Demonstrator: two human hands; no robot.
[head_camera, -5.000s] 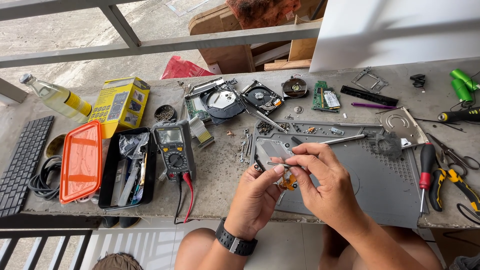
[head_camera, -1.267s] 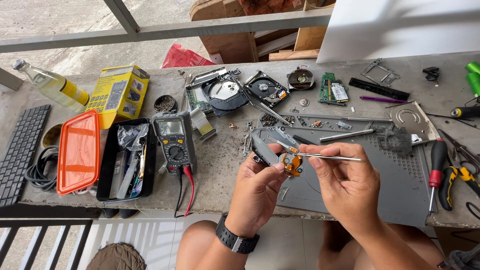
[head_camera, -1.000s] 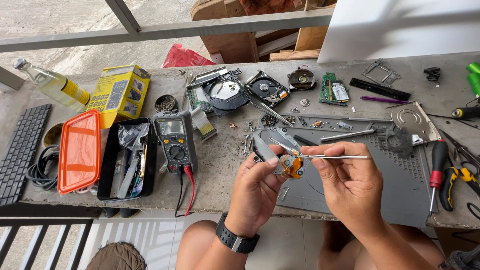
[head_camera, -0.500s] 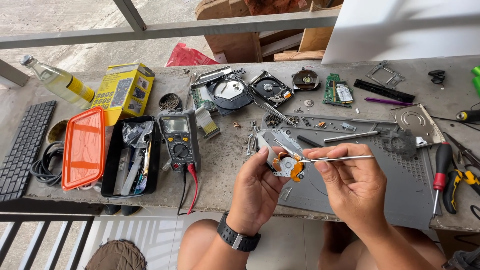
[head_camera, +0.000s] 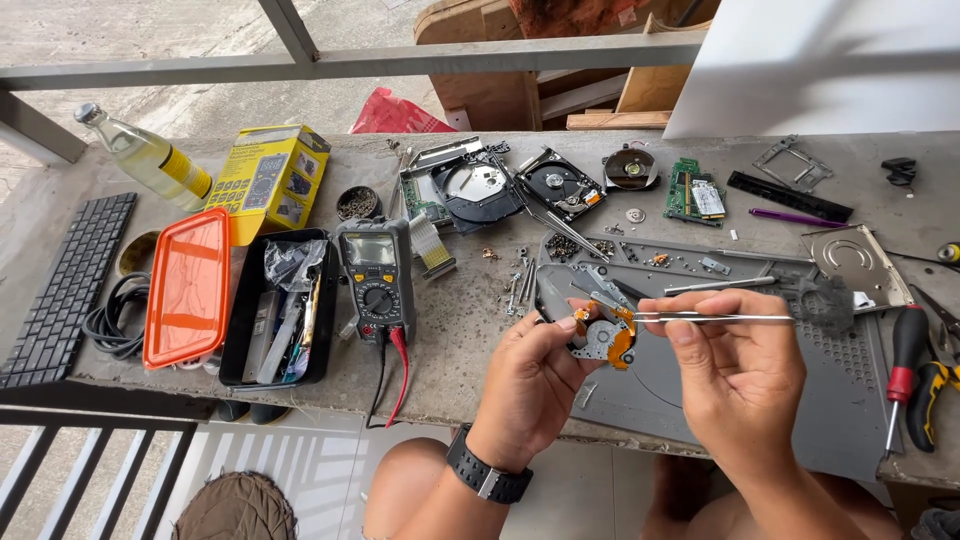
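Fingers (head_camera: 572, 325) of left hand (head_camera: 530, 385) pinched on drive actuator arm (head_camera: 603, 335).

Shiny metal tweezers (head_camera: 715, 318), rough concrete bench (head_camera: 460, 330)

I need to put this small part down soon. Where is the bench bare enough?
Bare concrete lies between the multimeter and the grey mat, in front of the left hand. The strip behind, around the open drives, is crowded with screws and parts.

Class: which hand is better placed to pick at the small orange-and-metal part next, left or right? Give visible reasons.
Probably the right hand: it holds the tweezers, tips at the small part, while the left hand pinches that part.
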